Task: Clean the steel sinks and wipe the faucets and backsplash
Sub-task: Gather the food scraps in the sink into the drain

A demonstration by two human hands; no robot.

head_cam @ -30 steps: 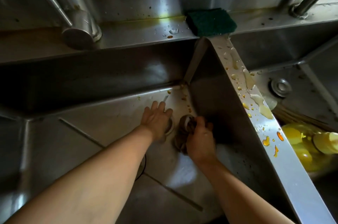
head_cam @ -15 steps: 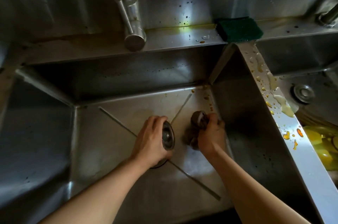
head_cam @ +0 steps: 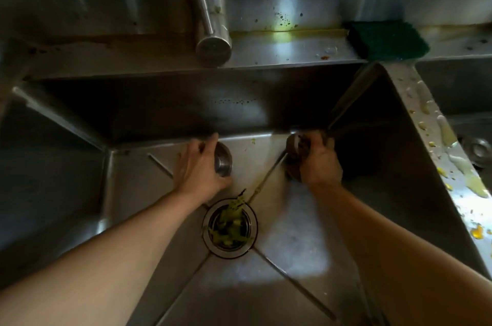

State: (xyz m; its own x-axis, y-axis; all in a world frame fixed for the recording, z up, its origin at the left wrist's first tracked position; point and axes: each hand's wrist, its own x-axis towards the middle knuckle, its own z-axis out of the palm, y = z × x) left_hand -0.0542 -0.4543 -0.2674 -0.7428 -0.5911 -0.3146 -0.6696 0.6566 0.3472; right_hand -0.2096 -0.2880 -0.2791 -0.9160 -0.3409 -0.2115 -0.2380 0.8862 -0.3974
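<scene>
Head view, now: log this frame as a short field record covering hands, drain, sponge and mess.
left hand: grips a steel strainer cup
right hand: grips a brown object, unclear what
drain: open, green scraps inside
sponge: green, on the back ledge
divider rim: yellowish spills
backsplash: dark specks

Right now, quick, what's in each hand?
Left hand: grips a small steel drain cup.
Right hand: grips a brownish scrubbing wad.
</scene>
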